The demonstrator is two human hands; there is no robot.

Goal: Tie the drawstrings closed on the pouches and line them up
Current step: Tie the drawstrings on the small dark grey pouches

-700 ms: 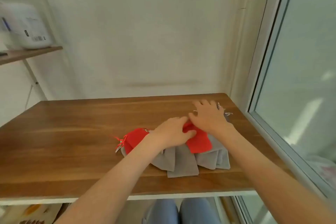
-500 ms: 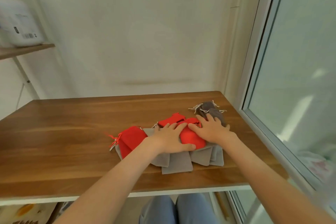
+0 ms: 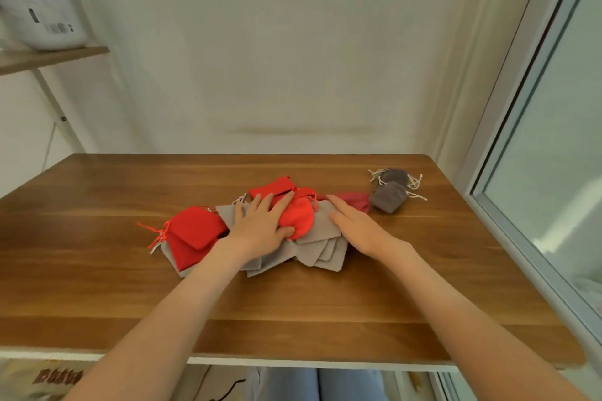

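A heap of small drawstring pouches lies mid-table: red pouches (image 3: 192,234), light grey pouches (image 3: 321,249) underneath, and a dark red one (image 3: 353,198). My left hand (image 3: 260,225) lies flat on the heap, fingers spread over a red pouch (image 3: 298,216). My right hand (image 3: 355,225) rests flat on the grey pouches at the heap's right side, fingers straight. Two dark grey pouches (image 3: 389,190) with white drawstrings sit apart at the back right, gathered at their necks.
The wooden table (image 3: 97,286) ends at a white front edge. A window frame (image 3: 508,205) runs along the right. A shelf (image 3: 49,58) with a white appliance hangs at upper left. My knees show under the table.
My right hand drew back from the far right and now lies on the heap's right side, uncovering the two dark grey pouches. The left hand spread flat over the red pouch.
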